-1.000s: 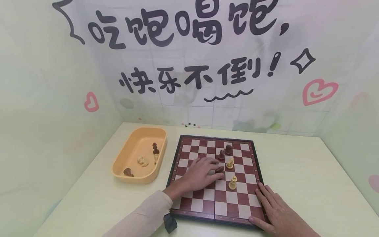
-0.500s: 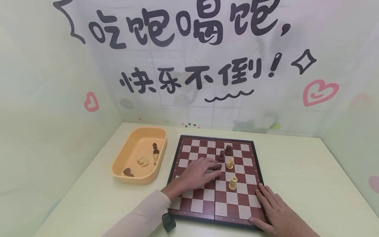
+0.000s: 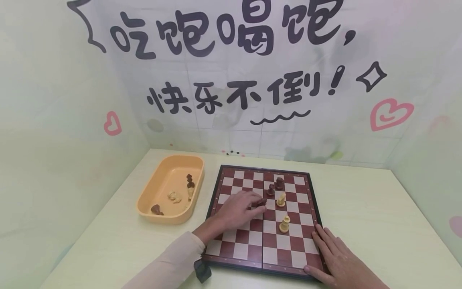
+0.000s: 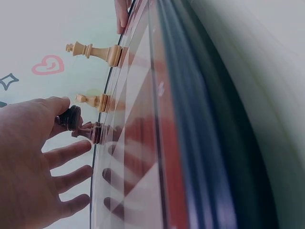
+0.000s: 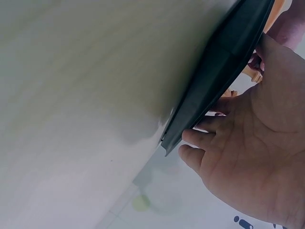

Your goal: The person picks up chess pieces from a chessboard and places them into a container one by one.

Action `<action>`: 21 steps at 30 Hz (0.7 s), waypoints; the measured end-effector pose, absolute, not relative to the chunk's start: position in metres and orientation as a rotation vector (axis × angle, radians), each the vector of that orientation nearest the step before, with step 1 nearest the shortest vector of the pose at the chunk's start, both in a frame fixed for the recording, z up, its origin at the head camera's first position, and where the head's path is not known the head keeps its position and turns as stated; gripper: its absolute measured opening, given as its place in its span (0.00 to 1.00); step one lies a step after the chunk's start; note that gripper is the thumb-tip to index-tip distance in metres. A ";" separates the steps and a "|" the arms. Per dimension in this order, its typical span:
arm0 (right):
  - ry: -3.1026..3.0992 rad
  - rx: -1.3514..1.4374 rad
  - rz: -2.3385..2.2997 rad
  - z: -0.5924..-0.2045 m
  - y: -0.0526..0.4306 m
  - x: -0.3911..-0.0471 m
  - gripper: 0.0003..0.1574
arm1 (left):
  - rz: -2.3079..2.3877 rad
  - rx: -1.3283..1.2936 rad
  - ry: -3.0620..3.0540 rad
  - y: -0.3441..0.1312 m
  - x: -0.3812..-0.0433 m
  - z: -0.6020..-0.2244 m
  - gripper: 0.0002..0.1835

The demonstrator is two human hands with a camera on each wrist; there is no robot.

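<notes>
My left hand [image 3: 241, 209] reaches over the middle of the chessboard [image 3: 248, 250] and pinches a dark chess piece [image 4: 71, 117] between thumb and forefinger. The piece leans on its side, round base outward; its head is hidden in the hand. The other left fingers stretch toward the board in the left wrist view. Beside it stand a light king [image 3: 284, 224] and a shorter light piece [image 3: 281, 200]. Farther back are two dark pieces, one [image 3: 270, 190] left of the other [image 3: 279, 183]. My right hand [image 3: 338, 257] rests along the board's right edge, fingers extended.
An orange tray [image 3: 144, 217] left of the board holds several chess pieces, among them a dark one [image 3: 156, 209] and a light one [image 3: 174, 197]. A dark strap [image 3: 202, 271] hangs by the left sleeve. Behind the table rises a printed wall [image 3: 231, 140].
My left hand has drawn slightly left across the board, carrying the tilted dark piece with it. My right hand and the standing pieces stay where they were.
</notes>
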State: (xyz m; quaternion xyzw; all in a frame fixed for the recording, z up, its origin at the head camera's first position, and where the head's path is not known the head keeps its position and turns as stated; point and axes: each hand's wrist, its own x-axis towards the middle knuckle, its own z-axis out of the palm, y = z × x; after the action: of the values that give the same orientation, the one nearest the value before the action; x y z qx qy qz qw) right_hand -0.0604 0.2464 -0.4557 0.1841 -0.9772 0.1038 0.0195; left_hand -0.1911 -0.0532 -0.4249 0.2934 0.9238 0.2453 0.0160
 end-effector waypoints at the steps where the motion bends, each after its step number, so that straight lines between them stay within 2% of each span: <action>1: -3.040 0.567 0.320 -0.456 0.246 -0.061 0.61 | 0.767 0.911 2.873 -0.054 -0.191 -0.424 0.25; 11: -3.062 0.586 0.300 -0.454 0.245 -0.060 0.60 | 0.811 0.895 2.889 -0.058 -0.190 -0.416 0.24; 21: -3.062 0.588 0.314 -0.455 0.246 -0.062 0.60 | 0.846 0.862 2.893 -0.069 -0.194 -0.407 0.29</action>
State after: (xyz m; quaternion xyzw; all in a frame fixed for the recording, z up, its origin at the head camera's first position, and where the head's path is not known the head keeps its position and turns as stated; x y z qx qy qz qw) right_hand -0.0617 0.2457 -0.4546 0.1877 -0.9771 0.1002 0.0037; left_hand -0.1942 -0.0688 -0.4071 0.2750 0.9228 0.2698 0.0032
